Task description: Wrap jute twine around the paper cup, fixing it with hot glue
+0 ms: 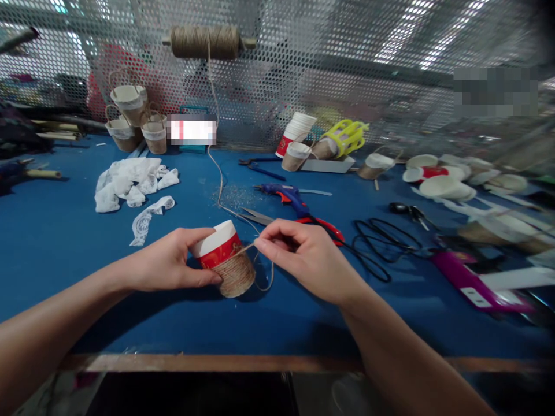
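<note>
Cup [228, 263]: tilted, gripped in left hand [162, 260] | twine [247, 248]: pinched by right hand [306, 254], just beside cup

Perforated grey screen [347, 69] behind blue worktable [277, 332].

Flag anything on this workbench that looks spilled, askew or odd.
A scatter of tiny pale specks on the blue tabletop, beside the glue gun and around the twine, looks messy, like leftover debris; they are too small to identify.
</note>
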`<state>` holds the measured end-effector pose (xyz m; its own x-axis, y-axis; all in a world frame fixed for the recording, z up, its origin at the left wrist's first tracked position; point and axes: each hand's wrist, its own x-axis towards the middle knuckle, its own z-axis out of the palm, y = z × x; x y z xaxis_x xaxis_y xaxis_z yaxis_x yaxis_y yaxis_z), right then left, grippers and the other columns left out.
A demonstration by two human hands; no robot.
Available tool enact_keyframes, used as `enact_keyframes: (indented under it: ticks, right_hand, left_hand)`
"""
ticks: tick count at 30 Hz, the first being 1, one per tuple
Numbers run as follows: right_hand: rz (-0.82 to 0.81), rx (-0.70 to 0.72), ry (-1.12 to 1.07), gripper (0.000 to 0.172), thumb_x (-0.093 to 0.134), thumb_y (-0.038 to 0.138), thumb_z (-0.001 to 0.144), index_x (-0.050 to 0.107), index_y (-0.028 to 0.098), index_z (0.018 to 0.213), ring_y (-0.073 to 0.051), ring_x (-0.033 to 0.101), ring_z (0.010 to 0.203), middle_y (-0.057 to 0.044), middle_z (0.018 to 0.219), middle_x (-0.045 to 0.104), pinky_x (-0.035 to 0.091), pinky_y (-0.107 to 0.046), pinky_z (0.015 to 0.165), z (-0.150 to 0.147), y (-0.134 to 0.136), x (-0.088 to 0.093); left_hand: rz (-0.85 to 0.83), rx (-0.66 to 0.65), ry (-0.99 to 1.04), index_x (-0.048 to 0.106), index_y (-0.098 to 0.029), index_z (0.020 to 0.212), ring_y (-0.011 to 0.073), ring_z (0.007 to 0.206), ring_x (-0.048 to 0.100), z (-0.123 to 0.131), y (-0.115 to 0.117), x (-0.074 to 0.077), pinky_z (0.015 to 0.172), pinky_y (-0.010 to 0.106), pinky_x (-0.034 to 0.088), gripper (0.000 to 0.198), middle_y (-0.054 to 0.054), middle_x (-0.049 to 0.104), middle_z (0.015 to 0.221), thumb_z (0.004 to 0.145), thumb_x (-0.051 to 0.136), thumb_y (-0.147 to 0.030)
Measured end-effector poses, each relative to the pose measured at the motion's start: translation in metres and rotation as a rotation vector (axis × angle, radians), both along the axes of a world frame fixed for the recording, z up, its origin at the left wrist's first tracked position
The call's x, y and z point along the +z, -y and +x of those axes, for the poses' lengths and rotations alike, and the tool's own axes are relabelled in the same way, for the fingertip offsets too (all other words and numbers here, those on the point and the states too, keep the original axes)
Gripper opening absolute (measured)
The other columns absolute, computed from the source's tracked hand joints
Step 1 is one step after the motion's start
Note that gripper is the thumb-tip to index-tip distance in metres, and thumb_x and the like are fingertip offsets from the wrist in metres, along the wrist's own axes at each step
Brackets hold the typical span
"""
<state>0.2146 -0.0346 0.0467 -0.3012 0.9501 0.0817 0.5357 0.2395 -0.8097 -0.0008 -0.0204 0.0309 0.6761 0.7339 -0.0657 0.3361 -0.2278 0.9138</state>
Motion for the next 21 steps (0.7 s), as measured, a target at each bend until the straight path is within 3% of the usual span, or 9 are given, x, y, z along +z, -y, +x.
enact_keyframes:
  ticks: [21]
  right_hand:
    - [-0.125,0.066,-0.048,0.019,0.054,0.033,0.078,0.054,0.016,0.069,-0.007,0.033,0.05,0.005,0.054,0.039,0.029,-0.021,0.046,-0.0018,-0.0027,-0.0074]
  left_hand:
    - [0.034,-0.05,0.045,0.056,-0.013,0.091,0.0121,0.067,0.056,-0.0002,0.002,-0.0028,0.062,0.02,0.048,0.025,0.001,0.064,0.078,0.072,0.065,-0.025]
